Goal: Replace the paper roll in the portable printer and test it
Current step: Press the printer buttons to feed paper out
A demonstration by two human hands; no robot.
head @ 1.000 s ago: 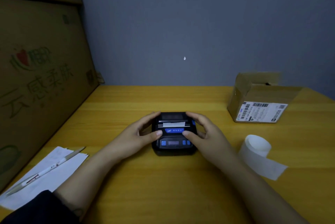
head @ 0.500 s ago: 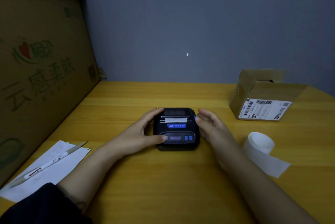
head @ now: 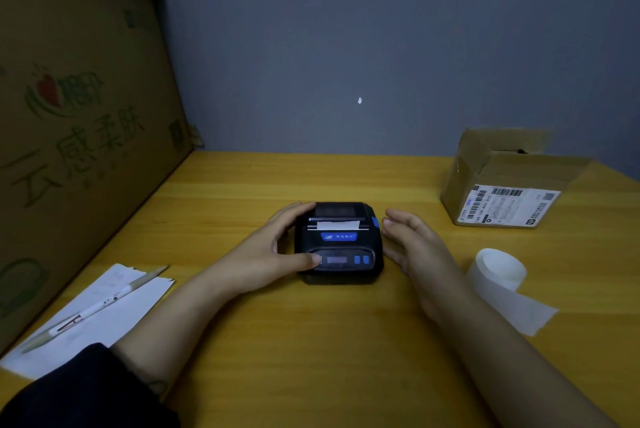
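The left arm wears a dark sleeve (head: 86,389) pushed up near the elbow; the right forearm (head: 512,358) is bare, both hands ringless.

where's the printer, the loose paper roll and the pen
printer (head: 341,244): head view, on its black top cover below the paper slot
loose paper roll (head: 500,270): head view, on the curled white coil, right of the right hand
pen (head: 100,304): head view, mid-barrel, lying across the white sheet
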